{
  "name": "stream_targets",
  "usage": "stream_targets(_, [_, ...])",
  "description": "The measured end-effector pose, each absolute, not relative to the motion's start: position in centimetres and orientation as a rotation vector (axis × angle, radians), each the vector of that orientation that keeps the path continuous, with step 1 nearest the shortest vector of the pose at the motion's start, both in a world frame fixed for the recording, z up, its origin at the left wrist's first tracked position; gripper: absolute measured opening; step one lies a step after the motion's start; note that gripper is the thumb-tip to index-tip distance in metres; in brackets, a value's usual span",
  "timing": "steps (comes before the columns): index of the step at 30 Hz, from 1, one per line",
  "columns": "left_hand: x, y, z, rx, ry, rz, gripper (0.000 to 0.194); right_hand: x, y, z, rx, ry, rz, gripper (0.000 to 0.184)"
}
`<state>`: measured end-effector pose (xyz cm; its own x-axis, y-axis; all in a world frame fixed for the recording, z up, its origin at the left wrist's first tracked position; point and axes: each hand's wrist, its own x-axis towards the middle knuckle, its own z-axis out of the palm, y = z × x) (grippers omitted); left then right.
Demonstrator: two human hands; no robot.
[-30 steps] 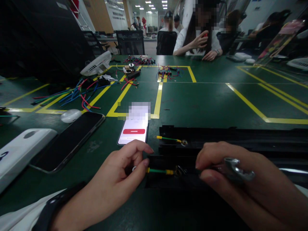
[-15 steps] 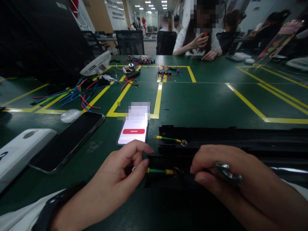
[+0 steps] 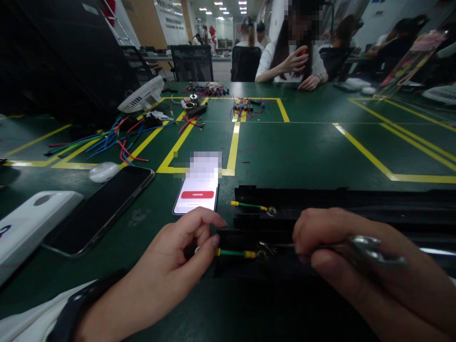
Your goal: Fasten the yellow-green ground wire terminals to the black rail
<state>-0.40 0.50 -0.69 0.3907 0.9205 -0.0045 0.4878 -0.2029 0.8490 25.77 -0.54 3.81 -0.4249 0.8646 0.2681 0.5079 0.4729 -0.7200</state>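
My left hand (image 3: 171,266) pinches the near end of a short green wire with yellow sleeves (image 3: 233,253), which lies over a long black rail (image 3: 320,199) on the green table. The wire's far end carries a ring terminal beside a small screw (image 3: 262,248). My right hand (image 3: 359,270) grips a slim metal tool with a shiny handle (image 3: 370,251); its thin tip reaches the screw. Farther back on the rail lies a second green wire (image 3: 251,206), fixed at a ring terminal.
A lit phone (image 3: 196,192) lies just beyond my left hand, with a dark phone (image 3: 103,206), a white case (image 3: 28,223) and a white mouse (image 3: 103,171) to the left. Loose coloured wires (image 3: 107,140) and a small fan (image 3: 142,95) sit farther back. A person sits across the table.
My right hand has drawn back to the right and turned the tool, so the handle now lies flatter and more of the thin shaft shows. My left hand has stayed put.
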Motion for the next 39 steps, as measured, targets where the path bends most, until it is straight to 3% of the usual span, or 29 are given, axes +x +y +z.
stream_targets(5, [-0.3, 0.5, -0.6, 1.837, 1.227, 0.668, 0.012, 26.0, -0.7, 3.5, -1.156, -2.053, 0.655, 0.013])
stream_targets(30, [-0.2, 0.5, -0.5, 1.837, 1.202, 0.698, 0.014, 25.1, -0.3, 3.9, -1.1, -2.245, 0.609, 0.008])
stream_targets(39, [-0.4, 0.4, -0.7, 1.838, 1.196, 0.709, 0.016, 25.4, -0.1, 4.1, -1.064, -2.253, 0.714, 0.018])
